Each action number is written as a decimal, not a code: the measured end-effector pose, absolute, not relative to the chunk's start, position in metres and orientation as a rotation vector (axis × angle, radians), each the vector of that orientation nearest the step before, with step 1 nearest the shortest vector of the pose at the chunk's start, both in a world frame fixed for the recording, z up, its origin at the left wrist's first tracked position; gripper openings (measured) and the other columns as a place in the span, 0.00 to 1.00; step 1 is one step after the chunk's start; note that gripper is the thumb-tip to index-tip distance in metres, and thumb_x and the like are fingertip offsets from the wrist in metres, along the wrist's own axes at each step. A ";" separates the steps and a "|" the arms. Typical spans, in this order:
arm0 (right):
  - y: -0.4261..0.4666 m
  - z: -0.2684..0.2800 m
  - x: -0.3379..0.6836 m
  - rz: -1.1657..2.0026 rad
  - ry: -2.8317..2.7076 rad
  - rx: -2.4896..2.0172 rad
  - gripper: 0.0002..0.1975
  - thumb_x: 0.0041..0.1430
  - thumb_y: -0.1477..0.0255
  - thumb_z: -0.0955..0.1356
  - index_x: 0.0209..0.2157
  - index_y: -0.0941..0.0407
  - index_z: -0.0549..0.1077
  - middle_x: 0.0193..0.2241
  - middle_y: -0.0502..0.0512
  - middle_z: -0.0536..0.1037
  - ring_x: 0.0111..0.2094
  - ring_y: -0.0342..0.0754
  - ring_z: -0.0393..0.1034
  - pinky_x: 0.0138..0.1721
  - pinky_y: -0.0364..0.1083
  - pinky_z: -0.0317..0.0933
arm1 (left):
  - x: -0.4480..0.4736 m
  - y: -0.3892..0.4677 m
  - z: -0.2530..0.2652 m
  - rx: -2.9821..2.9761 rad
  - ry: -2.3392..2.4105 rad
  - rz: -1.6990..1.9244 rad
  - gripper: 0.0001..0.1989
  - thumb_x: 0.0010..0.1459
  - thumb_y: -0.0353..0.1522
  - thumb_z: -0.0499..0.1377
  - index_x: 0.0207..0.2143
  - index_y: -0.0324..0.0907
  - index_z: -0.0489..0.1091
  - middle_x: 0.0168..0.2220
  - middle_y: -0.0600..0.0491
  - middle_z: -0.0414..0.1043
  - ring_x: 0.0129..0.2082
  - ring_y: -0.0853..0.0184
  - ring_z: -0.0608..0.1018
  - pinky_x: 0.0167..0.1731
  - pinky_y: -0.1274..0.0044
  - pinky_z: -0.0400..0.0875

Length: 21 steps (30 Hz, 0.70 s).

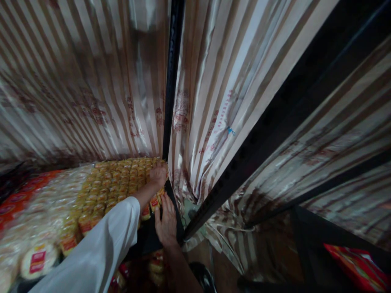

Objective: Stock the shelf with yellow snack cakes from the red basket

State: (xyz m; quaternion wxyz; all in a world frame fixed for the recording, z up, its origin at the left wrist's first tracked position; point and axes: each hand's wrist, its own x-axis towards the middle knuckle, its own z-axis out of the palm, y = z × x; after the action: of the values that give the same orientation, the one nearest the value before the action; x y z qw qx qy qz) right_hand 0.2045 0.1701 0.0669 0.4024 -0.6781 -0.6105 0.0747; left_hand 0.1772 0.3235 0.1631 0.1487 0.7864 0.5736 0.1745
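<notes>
Rows of small yellow wrapped packets (113, 179), like packaged cakes, stand close together on a dark shelf (149, 238). My left hand (158, 174), at the end of a white sleeve, lies over the packets at the back right corner; its fingers are partly blurred but look laid out flat. Nearer to me, my right hand (166, 221) is open, with fingers stretched forward. Its fingertips touch the front packets (154, 202) with red labels at the shelf's right end. Neither hand visibly grips a packet.
Clear-wrapped pale round packets (39, 260) and an orange-red sheet (27, 195) are at left. A thin dark post (172, 81) and a thick dark beam (259, 138) stand before striped curtains (207, 81). A red packet (357, 264) lies at lower right; more packets (156, 266) show below the shelf.
</notes>
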 end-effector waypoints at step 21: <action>0.170 0.073 0.204 0.239 -1.477 -1.678 0.24 0.61 0.66 0.57 0.55 0.63 0.62 0.59 0.66 0.59 0.60 0.52 0.51 0.58 0.55 0.51 | 0.152 0.292 0.181 2.444 1.618 0.526 0.18 0.57 0.29 0.49 0.51 0.41 0.64 0.54 0.46 0.61 0.51 0.61 0.68 0.46 0.74 0.66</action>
State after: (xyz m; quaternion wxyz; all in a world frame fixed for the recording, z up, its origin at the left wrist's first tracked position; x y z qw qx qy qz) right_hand 0.2044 0.1701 0.0733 0.4319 -0.6730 -0.5927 0.0959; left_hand 0.1519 0.2920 0.1807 0.0817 0.8181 0.5414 0.1759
